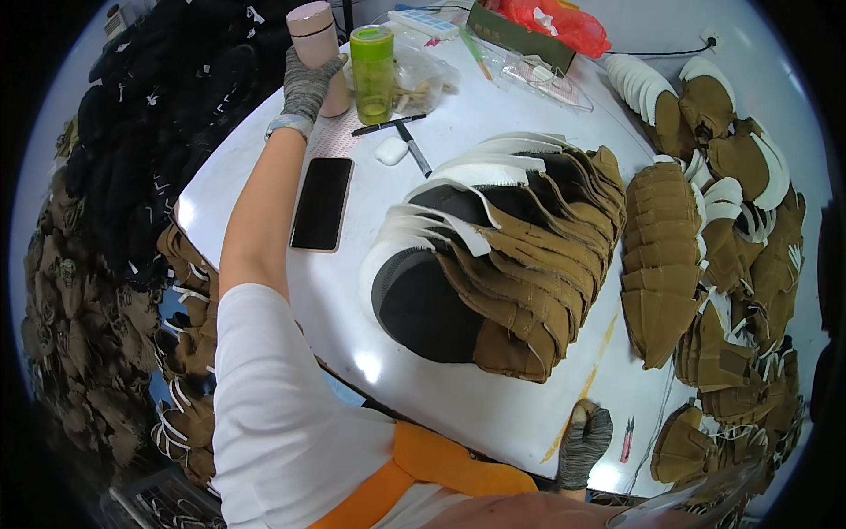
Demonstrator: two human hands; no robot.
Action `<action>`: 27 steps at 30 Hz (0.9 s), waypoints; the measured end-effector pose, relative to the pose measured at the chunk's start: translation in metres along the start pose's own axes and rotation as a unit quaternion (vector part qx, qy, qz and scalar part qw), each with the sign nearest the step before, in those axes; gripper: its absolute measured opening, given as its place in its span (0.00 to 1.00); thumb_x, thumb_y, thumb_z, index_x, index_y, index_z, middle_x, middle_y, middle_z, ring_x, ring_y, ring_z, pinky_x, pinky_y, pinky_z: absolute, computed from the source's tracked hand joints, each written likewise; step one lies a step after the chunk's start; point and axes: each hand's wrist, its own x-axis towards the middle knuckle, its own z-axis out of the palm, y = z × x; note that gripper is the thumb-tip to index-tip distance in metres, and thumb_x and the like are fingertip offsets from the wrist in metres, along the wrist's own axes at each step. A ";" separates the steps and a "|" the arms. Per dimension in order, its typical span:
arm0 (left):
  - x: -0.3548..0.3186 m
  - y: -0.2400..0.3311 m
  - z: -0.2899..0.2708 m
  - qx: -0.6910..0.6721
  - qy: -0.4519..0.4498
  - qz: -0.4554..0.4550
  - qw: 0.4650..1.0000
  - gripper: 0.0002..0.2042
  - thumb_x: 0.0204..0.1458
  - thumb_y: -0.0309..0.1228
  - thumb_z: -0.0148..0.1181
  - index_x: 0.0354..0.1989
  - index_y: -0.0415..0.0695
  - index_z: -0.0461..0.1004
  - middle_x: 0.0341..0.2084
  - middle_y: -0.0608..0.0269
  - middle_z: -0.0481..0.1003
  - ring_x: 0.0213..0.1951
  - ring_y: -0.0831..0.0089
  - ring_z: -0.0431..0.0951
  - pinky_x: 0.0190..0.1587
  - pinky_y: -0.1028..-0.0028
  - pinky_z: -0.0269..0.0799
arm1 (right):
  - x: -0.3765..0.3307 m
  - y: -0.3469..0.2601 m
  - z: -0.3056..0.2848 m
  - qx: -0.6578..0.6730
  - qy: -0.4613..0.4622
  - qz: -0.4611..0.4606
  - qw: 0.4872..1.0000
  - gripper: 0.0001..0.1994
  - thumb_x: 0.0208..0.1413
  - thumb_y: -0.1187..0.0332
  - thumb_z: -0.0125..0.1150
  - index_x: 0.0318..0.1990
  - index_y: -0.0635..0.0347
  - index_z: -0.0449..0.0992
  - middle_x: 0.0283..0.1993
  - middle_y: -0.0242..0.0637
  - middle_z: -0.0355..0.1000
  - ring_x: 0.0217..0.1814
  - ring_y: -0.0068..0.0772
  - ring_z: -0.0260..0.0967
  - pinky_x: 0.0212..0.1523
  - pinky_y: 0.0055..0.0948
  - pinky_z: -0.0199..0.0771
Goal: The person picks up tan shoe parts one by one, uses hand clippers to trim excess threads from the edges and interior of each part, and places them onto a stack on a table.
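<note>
My left hand, in a grey knit glove, reaches to the far side of the table and is wrapped round a pink tumbler. Right beside it stands a green-lidded clear bottle. My right hand, also gloved, rests at the near table edge with its fingers curled in and nothing showing in them. Close to its right lies a small pair of pink-handled thread snips. A fanned stack of brown and black cap pieces with white brims sits mid-table, touched by neither hand.
A black phone, a white earbud case and pens lie near my left arm. More brown cap pieces line the right side. A box with a red bag is at the back. Dark piles rise at the left.
</note>
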 end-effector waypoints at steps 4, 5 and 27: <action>0.033 -0.030 0.015 -0.007 0.023 0.021 0.999 0.43 0.29 0.45 0.77 0.53 0.39 0.61 0.46 0.49 0.73 0.48 0.57 0.74 0.49 0.62 0.73 | 0.014 0.003 0.009 0.022 0.017 0.014 1.000 0.10 0.56 0.64 0.59 0.32 0.62 0.74 0.26 0.40 0.66 0.30 0.38 0.63 0.35 0.33 0.62; 0.033 -0.035 0.014 0.009 0.022 0.024 0.999 0.42 0.28 0.45 0.78 0.53 0.39 0.62 0.45 0.49 0.73 0.47 0.58 0.75 0.49 0.62 0.74 | 0.012 0.003 0.009 0.027 0.012 0.020 0.999 0.10 0.56 0.64 0.59 0.32 0.63 0.74 0.27 0.40 0.67 0.30 0.38 0.63 0.35 0.33 0.62; -0.169 0.243 -0.106 -0.185 -0.101 0.130 0.969 0.25 0.58 0.33 0.52 0.61 0.34 0.57 0.59 0.52 0.61 0.61 0.65 0.60 0.63 0.69 0.52 | 0.019 0.003 -0.008 -0.016 0.031 -0.016 0.999 0.06 0.51 0.63 0.60 0.31 0.54 0.76 0.29 0.36 0.73 0.34 0.40 0.71 0.37 0.37 0.66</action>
